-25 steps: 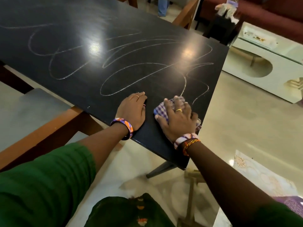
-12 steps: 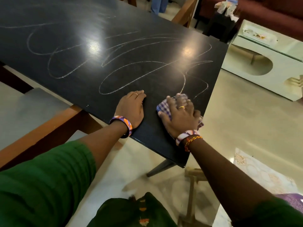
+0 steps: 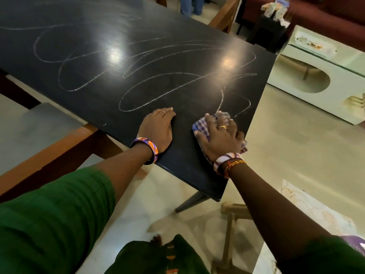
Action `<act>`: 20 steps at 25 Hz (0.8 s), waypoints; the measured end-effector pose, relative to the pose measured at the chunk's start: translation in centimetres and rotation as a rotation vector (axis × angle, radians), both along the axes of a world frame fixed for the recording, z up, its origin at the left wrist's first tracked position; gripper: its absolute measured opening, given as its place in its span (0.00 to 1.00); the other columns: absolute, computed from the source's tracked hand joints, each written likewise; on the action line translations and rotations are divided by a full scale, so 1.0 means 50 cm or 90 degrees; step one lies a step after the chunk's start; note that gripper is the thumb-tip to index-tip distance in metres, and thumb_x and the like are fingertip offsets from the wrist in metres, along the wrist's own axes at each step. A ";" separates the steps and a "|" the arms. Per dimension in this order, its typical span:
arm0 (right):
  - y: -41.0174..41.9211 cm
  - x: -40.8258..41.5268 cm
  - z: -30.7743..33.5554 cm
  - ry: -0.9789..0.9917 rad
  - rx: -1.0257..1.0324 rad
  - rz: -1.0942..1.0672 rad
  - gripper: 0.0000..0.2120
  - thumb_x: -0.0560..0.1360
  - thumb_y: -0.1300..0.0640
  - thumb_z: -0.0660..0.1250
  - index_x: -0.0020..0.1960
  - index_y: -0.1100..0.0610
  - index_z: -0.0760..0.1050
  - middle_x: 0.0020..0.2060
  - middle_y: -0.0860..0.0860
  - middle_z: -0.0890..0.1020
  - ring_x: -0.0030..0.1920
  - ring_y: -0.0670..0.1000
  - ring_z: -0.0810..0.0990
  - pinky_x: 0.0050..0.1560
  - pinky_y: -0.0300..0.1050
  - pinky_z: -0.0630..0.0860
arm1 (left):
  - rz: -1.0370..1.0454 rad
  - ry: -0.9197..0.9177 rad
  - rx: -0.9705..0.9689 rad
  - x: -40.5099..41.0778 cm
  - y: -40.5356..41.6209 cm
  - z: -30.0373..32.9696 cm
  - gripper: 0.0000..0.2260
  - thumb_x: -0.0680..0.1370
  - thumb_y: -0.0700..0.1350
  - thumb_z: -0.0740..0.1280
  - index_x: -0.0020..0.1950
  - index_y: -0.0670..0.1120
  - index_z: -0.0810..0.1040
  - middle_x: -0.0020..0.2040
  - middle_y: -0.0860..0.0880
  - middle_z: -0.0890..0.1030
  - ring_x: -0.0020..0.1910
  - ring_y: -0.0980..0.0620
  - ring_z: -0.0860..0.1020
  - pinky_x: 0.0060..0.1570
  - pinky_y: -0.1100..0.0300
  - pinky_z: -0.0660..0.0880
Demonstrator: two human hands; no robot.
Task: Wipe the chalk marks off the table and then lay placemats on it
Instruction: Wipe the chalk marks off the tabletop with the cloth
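The table (image 3: 98,62) is the biggest thing here, a dark, glossy, flat top with a square corner, and looping white chalk marks (image 3: 158,84) run across it beyond both hands, the nearest curl just ahead of the cloth. No placemats are laid on it yet. The left hand (image 3: 158,129) lies flat and spread on the bare top just beside the cloth, probably to steady the body while wiping. The right hand (image 3: 221,137) presses down on a soft, bunched, blue-and-white checked cloth (image 3: 201,127), fingers curled over its folds so it stays gathered, near the table's right edge.
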State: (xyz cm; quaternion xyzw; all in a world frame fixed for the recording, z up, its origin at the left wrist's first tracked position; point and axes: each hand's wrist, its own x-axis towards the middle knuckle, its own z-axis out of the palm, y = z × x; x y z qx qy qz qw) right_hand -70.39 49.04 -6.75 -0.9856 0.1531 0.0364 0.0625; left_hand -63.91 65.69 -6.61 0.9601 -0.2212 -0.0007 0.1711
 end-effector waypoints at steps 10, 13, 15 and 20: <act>-0.054 -0.053 -0.006 0.001 -0.007 0.065 0.34 0.72 0.30 0.46 0.75 0.40 0.49 0.77 0.47 0.50 0.75 0.57 0.49 0.70 0.58 0.53 | 0.003 0.005 0.003 0.003 0.000 0.001 0.18 0.80 0.41 0.55 0.70 0.44 0.67 0.73 0.47 0.67 0.72 0.49 0.64 0.70 0.57 0.59; -0.019 0.015 -0.006 -0.009 -0.008 0.013 0.31 0.76 0.34 0.51 0.76 0.44 0.50 0.77 0.51 0.51 0.75 0.60 0.50 0.70 0.60 0.53 | 0.001 0.007 -0.001 0.004 0.002 0.000 0.18 0.80 0.40 0.55 0.70 0.44 0.68 0.72 0.47 0.67 0.71 0.49 0.65 0.70 0.56 0.60; 0.024 -0.007 -0.009 -0.022 -0.024 0.098 0.32 0.75 0.33 0.50 0.76 0.43 0.50 0.76 0.52 0.53 0.74 0.61 0.52 0.69 0.60 0.55 | -0.002 0.004 -0.006 0.005 0.003 -0.002 0.18 0.79 0.39 0.56 0.70 0.44 0.68 0.72 0.47 0.68 0.71 0.49 0.65 0.69 0.56 0.60; 0.014 -0.120 -0.008 -0.017 -0.022 0.214 0.34 0.70 0.29 0.42 0.74 0.38 0.50 0.76 0.46 0.54 0.74 0.56 0.53 0.67 0.56 0.56 | 0.006 0.022 0.002 0.004 -0.001 0.004 0.18 0.80 0.40 0.55 0.71 0.45 0.66 0.73 0.48 0.66 0.72 0.50 0.63 0.71 0.57 0.58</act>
